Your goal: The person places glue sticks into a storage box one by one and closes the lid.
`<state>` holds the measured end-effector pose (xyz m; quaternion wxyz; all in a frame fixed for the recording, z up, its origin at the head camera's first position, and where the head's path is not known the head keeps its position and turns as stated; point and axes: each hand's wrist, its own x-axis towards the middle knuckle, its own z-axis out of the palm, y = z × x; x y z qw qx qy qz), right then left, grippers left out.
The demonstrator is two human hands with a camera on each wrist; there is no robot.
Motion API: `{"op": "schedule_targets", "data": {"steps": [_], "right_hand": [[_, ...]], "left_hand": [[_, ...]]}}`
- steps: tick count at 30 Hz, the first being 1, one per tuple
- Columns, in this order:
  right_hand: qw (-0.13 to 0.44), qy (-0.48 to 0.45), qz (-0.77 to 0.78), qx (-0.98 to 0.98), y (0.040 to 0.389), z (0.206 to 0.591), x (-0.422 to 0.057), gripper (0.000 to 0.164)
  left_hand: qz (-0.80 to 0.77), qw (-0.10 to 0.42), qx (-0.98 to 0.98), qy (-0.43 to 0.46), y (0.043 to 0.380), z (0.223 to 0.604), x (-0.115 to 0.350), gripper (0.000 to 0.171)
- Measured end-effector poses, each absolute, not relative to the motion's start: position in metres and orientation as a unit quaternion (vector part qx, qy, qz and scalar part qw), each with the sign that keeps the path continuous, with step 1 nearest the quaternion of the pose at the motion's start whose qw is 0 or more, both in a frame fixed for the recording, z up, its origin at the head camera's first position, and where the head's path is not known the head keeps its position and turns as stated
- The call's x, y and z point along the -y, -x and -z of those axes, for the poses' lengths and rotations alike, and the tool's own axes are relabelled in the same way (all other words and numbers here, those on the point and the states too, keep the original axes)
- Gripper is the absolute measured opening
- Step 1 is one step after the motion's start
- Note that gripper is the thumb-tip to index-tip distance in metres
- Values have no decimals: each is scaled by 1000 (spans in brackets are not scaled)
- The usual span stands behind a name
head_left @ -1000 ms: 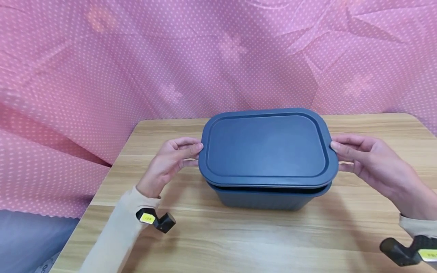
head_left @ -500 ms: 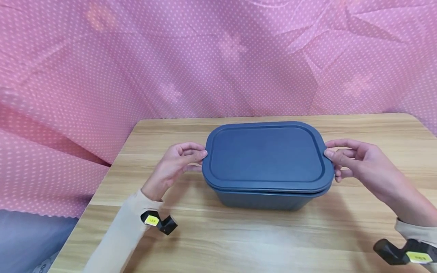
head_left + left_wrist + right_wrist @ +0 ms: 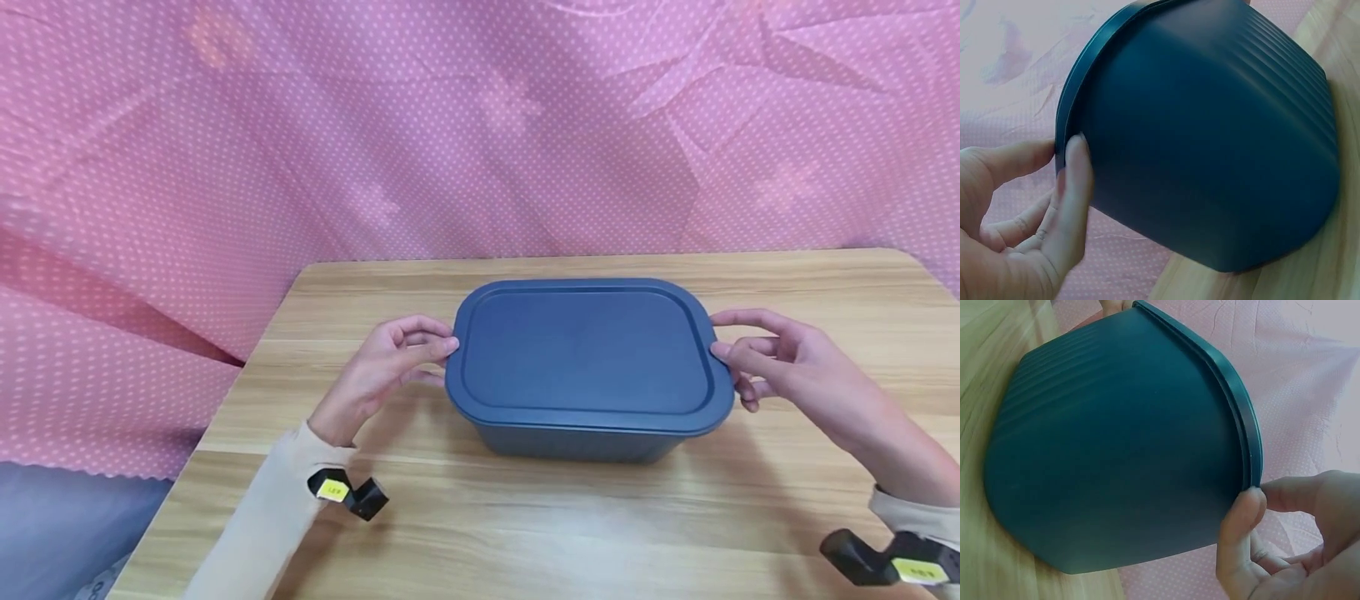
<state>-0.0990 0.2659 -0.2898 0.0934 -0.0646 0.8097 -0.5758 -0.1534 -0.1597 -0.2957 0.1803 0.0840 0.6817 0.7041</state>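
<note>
A dark blue lid with rounded corners and a raised border lies flat on a matching deep storage box. In the head view no gap shows between them at the front. At the lid's left end, my left hand pinches the rim between thumb and a finger. My right hand pinches the opposite end, its thumb on the lid's edge. Ribbed side walls of the box appear in the left wrist view. In the right wrist view a thin seam runs under the lid's edge. The inside is hidden.
The box stands on a light wood-grain table. Behind and to the left hangs a pink dotted curtain, with greyish-blue cloth low at the left. A black camera is strapped to the left wrist, another to the right.
The lid has come down and towards me onto the box, and the dark gap along its front has disappeared. Both hands have moved down and slightly inward with it.
</note>
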Motion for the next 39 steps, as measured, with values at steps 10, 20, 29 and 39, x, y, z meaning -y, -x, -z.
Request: {"op": "schedule_targets", "data": {"steps": [10, 20, 29, 39], "right_hand": [[-141, 161, 320, -923, 101, 254, -218, 49], [-26, 224, 140, -964, 108, 253, -185, 74], [-7, 216, 131, -968, 108, 259, -188, 77], [-14, 211, 130, -969, 106, 264, -186, 76]], "left_hand": [[-380, -40, -895, -228, 147, 268, 133, 44], [-111, 10, -946, -305, 135, 255, 87, 72], [-78, 38, -950, -299, 133, 258, 81, 79], [-71, 40, -956, -281, 129, 262, 78, 79]]}}
